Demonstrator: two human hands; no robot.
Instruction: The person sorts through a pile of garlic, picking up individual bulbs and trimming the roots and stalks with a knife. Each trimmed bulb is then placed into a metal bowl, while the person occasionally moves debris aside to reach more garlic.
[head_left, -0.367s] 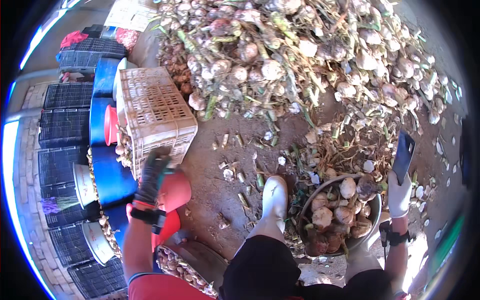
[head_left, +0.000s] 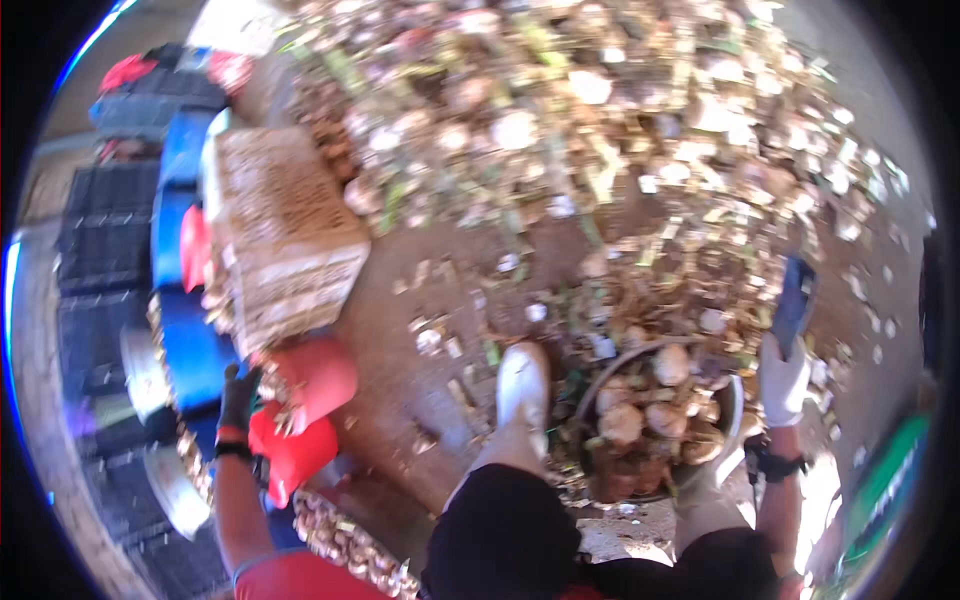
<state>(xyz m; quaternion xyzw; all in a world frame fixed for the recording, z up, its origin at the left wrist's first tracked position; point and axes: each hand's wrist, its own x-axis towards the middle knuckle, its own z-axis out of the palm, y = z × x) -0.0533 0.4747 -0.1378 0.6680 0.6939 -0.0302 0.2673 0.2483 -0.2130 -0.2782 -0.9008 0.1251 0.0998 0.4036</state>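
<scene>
My left hand in a dark glove hovers at the left side of the upper red bucket, just above the lower red bucket. Its fingers are smeared by motion. Off to the right, my right hand in a white glove is closed around the lower end of a dark, flat cleaver pointing away from me. Beside that hand, a round tub holds several garlic bulbs. A large heap of garlic with stalks spreads across the far floor.
An upturned plastic crate stands left of the heap. Blue containers and dark crates line the left side. Near my legs lies another container of small bulbs. Cut stalks litter the floor by my white boot.
My left hand has moved left and toward me, from over the upper red bucket to its left side, where bulbs now show in it. My right hand keeps its hold on the cleaver.
</scene>
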